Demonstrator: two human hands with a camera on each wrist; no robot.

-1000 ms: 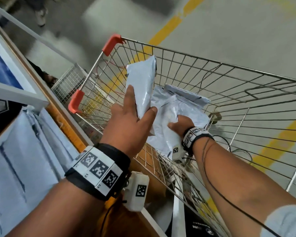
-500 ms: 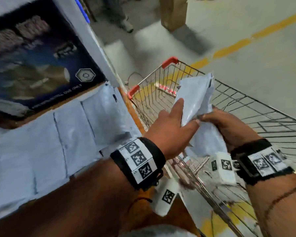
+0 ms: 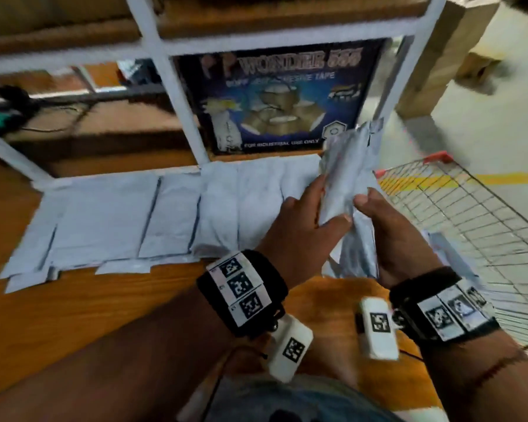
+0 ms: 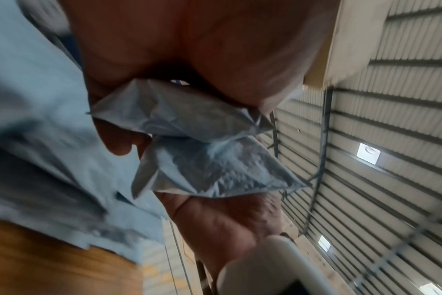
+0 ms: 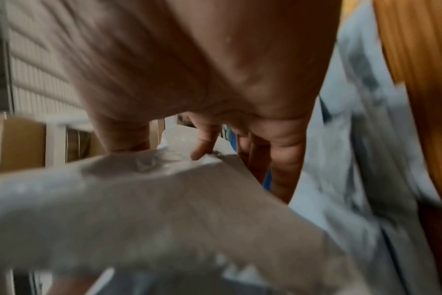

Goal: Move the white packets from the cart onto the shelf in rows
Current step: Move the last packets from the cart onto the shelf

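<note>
shelf row (image 3: pixel 177 214): white packets laid flat side by side on the wooden shelf (image 3: pixel 73 300), from 9 to 12 o'clock of the hands; about five visible, edges blurred so count is rough
tape box (image 3: pixel 282 99): one, dark blue, standing behind the row at 12 o'clock
left hand (image 3: pixel 302 233): thumb and fingers pinching the upper held packet (image 3: pixel 346 166), which stands upright
right hand (image 3: pixel 399 236): curled round the lower held packet (image 3: pixel 358 251); two held packets in all, per left wrist view
cart (image 3: pixel 469 214): one, wire, at 3 o'clock; contents unclear
step: carrying packets to the shelf, judged mid-transfer
next: lay one flat at the row's right end, edge aligned with its neighbour
</note>
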